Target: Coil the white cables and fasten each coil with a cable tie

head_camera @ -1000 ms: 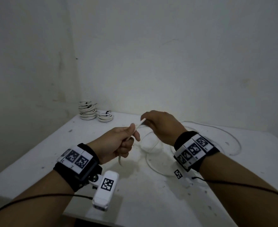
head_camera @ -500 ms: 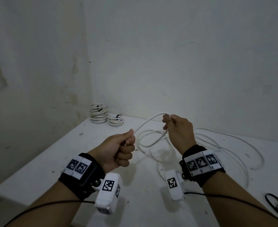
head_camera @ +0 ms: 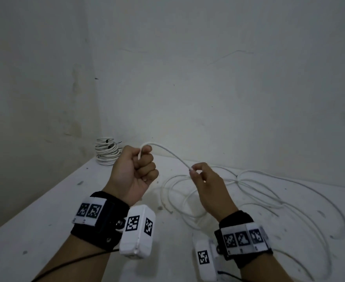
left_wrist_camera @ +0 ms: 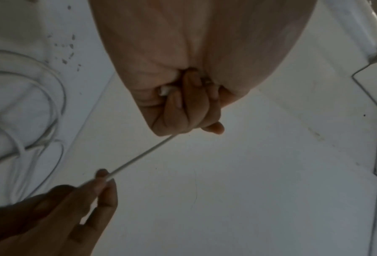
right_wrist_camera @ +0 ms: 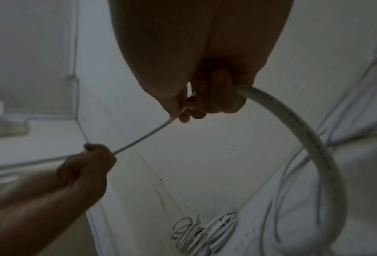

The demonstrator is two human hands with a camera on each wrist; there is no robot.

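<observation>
A long white cable (head_camera: 255, 188) lies in loose loops on the white table (head_camera: 45, 210). My left hand (head_camera: 136, 169) is raised in a fist, gripping the cable near its end (left_wrist_camera: 164, 90). A short stretch of cable (head_camera: 169, 152) runs from that fist down to my right hand (head_camera: 204, 180), which pinches it between thumb and fingers. In the left wrist view the right fingertips (left_wrist_camera: 102, 175) hold the taut cable (left_wrist_camera: 139, 156). In the right wrist view the cable (right_wrist_camera: 327, 152) curves out of my right hand (right_wrist_camera: 207, 97) toward the table.
Two coiled, tied white cables (head_camera: 106, 152) sit stacked in the far left corner of the table, against the wall; the coils (right_wrist_camera: 202, 237) also show in the right wrist view. Walls (head_camera: 208, 78) close in behind and to the left.
My left hand rose and moved toward the far left with the cable end. My right hand slid along the cable, and the stretch between the hands lengthened.
</observation>
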